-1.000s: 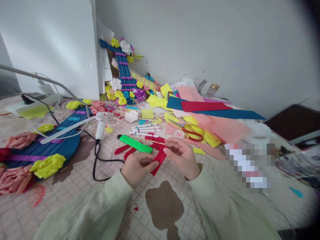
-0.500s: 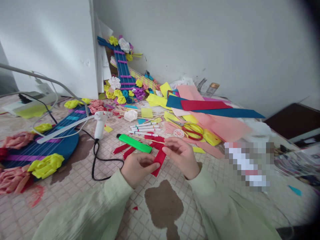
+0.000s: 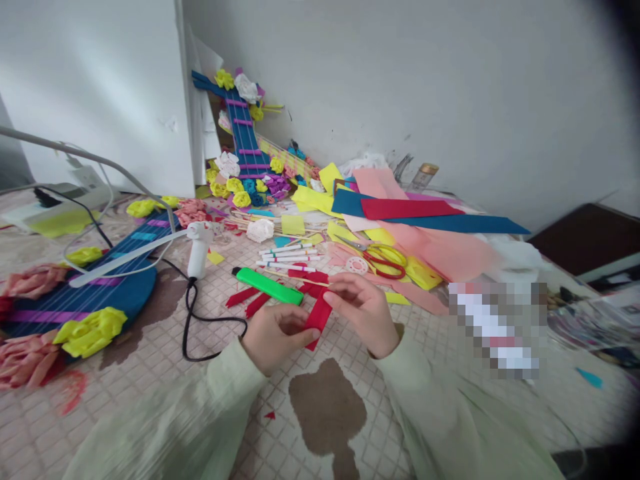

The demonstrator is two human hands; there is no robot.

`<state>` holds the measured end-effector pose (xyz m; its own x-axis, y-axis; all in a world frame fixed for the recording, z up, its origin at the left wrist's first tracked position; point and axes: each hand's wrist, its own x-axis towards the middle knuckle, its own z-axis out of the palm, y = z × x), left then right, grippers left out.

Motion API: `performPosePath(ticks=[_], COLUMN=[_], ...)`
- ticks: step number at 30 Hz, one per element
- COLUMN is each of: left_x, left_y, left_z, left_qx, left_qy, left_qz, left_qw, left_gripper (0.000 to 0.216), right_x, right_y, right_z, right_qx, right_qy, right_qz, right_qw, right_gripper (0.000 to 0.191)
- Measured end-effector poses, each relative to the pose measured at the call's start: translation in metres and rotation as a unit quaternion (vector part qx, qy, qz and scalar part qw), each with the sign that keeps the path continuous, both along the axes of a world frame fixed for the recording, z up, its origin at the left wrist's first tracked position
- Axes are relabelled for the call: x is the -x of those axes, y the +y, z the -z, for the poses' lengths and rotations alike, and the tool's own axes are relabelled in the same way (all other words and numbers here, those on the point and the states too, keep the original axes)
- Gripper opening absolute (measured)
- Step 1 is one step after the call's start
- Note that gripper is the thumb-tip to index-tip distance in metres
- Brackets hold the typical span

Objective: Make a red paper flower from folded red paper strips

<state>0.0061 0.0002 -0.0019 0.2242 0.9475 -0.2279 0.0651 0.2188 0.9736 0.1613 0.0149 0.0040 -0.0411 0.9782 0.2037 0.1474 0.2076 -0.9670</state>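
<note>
A short red crepe-paper strip [image 3: 319,315] is stretched at a slant between my two hands. My left hand [image 3: 273,339] pinches its lower part between thumb and fingers. At its upper end, my right hand [image 3: 364,312] has its thumb and fingers closed on the paper. A thin wooden stick [image 3: 295,275] runs up to the right fingertips; I cannot tell whether they grip it. Beside the left hand lies a bright green utility knife [image 3: 269,286]. More red strips [image 3: 243,297] rest under and around the knife.
White markers [image 3: 287,253], scissors [image 3: 385,260] and coloured paper sheets [image 3: 425,217] lie beyond my hands. At left, a white glue gun [image 3: 199,253] trails a black cord near a blue paper guitar [image 3: 135,287]. Another flower-trimmed guitar [image 3: 245,137] leans at the back wall.
Both hands keep their grip on the red strip and hold nearly the same position. The view has shifted very slightly.
</note>
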Motion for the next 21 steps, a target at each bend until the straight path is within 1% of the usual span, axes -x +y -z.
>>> performPosePath(ticks=[6, 15, 21], left_x=[0.0012, 0.0015, 0.0027], left_y=[-0.0014, -0.0012, -0.0008], left_z=[0.0058, 0.0043, 0.0083], left_qx=[-0.004, 0.002, -0.007], left_qy=[0.003, 0.023, 0.046], left_qz=[0.028, 0.048, 0.059], left_qw=[1.0, 0.999, 0.997], left_gripper=[0.009, 0.012, 0.013], right_x=[-0.0009, -0.0017, -0.0012], right_y=[0.0011, 0.0027, 0.0019], right_z=[0.0017, 0.0033, 0.0024], right_qx=[-0.007, -0.009, 0.0], right_qy=[-0.002, 0.005, 0.009], right_qz=[0.015, 0.018, 0.018], right_qw=[1.0, 1.0, 1.0], right_gripper=[0.02, 0.02, 0.019])
